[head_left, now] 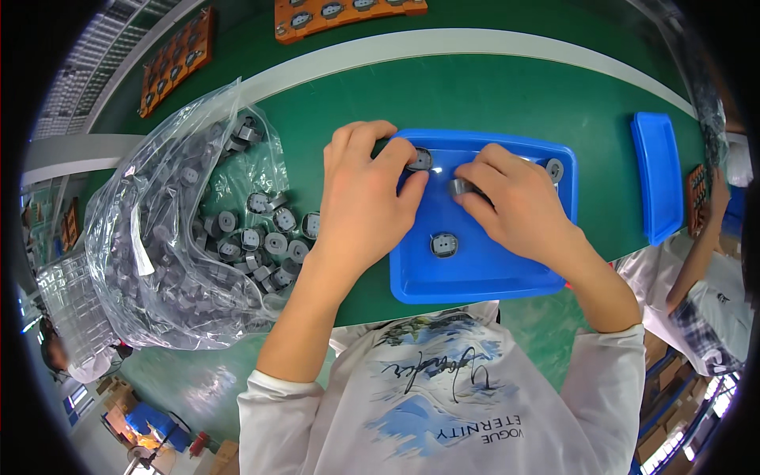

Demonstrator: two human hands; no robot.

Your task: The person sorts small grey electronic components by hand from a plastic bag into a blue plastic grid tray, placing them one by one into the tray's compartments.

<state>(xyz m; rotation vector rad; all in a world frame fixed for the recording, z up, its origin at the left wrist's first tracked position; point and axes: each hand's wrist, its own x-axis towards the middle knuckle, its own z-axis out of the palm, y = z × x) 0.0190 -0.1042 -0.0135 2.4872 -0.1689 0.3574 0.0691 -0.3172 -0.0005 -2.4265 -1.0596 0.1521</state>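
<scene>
A shallow blue tray [406,273] lies in front of me on the green table. My left hand [366,194] is closed at the tray's left rim, with a small grey round part [424,161] at its index fingertip and thumb. Over the middle of the tray, my right hand [518,198] pinches another grey cylindrical part [460,188], turned on its side. A third grey part with a light face [444,245] lies flat on the tray floor. Beyond my right fingers, a grey ring-shaped part [554,169] rests by the tray's far right corner.
To the left, a clear plastic bag [170,261] full of grey parts lies open, several parts [275,243] spilling from its mouth. Orange fixtures [348,14] stand beyond a pale rail [475,41]. Another blue tray [659,178] is at the right, near a co-worker's arm [701,245].
</scene>
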